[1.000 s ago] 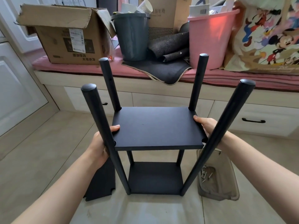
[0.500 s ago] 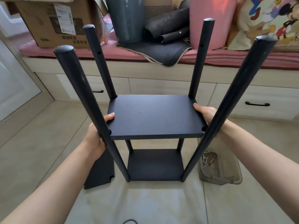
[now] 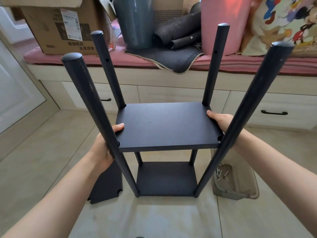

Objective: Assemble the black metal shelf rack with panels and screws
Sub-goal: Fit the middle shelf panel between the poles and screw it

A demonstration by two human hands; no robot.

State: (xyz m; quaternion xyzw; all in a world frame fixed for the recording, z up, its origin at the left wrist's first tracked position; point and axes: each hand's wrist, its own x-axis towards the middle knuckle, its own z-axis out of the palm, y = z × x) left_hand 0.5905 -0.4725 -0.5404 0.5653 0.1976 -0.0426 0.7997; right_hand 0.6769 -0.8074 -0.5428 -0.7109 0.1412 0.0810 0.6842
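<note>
The black metal shelf rack stands on the pale tiled floor, four round posts rising around its flat black upper panel. The left hand grips that panel's left edge, thumb on top, partly behind the near-left post. The right hand holds the right edge, its fingers hidden by the near-right post. A spare black panel lies left of the base; right of it sits a clear plastic tray holding what look like screws.

fingers under panel hidden, cardboard box top cropped
</note>
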